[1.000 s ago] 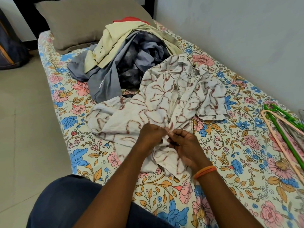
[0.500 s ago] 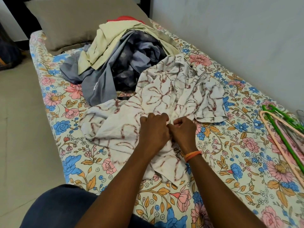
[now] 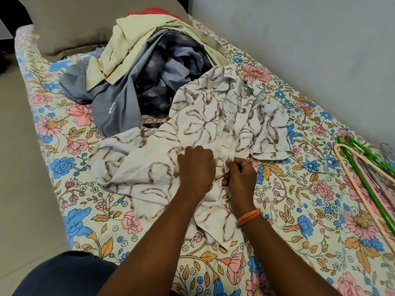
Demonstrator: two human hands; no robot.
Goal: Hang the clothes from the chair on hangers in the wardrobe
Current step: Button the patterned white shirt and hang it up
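A white shirt with brown floral lines (image 3: 198, 124) lies spread on the flowered bedsheet (image 3: 299, 210). My left hand (image 3: 195, 167) and my right hand (image 3: 240, 174) sit side by side at the shirt's front opening, each pinching the fabric edge with curled fingers. Behind the shirt is a pile of clothes (image 3: 149, 67): grey, dark patterned, pale yellow and red pieces. Green and pink hangers (image 3: 363, 176) lie on the bed at the right edge.
A grey-brown pillow (image 3: 85, 20) lies at the head of the bed. A pale wall (image 3: 310, 50) runs along the bed's right side. Tiled floor (image 3: 23, 189) lies to the left. My dark-trousered knee (image 3: 64, 274) shows at bottom left.
My hands moved up the shirt's front from its lower part toward the middle, staying close together on the fabric. The view shifted slightly to the right.
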